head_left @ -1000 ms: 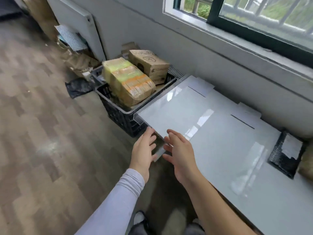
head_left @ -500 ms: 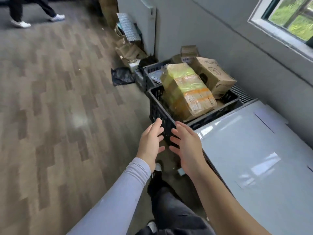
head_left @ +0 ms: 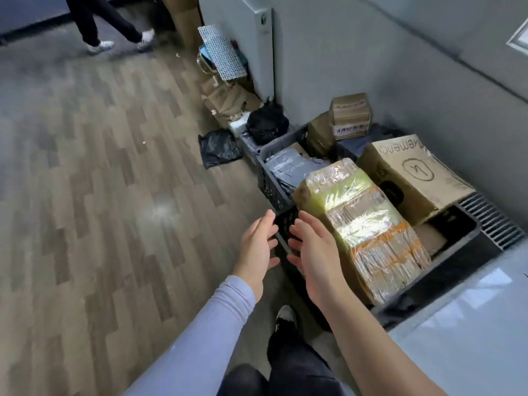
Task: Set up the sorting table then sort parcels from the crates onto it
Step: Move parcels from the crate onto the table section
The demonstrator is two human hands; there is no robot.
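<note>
Wooden floor boards (head_left: 85, 181) are filling the left side of the view, and a grey wall (head_left: 400, 67) is running along the right. Against this wall a black plastic crate (head_left: 281, 221) is standing, and inside it a large parcel wrapped in clear film with yellow and orange tape (head_left: 363, 224) is lying tilted, next to a brown cardboard box (head_left: 414, 178). Both hands are reaching toward the near corner of this crate: the left hand (head_left: 257, 250) and the right hand (head_left: 311, 252) are facing each other with fingers spread and relaxed, holding nothing. The grey sorting table (head_left: 471, 338) is standing at the lower right, just beside the crate. Behind, a second crate (head_left: 265, 172) is holding grey mailer bags (head_left: 288, 167), with small cartons (head_left: 350, 115) stacked near the wall. Farther away, another person's legs (head_left: 108, 24) are crossing the floor.
</note>
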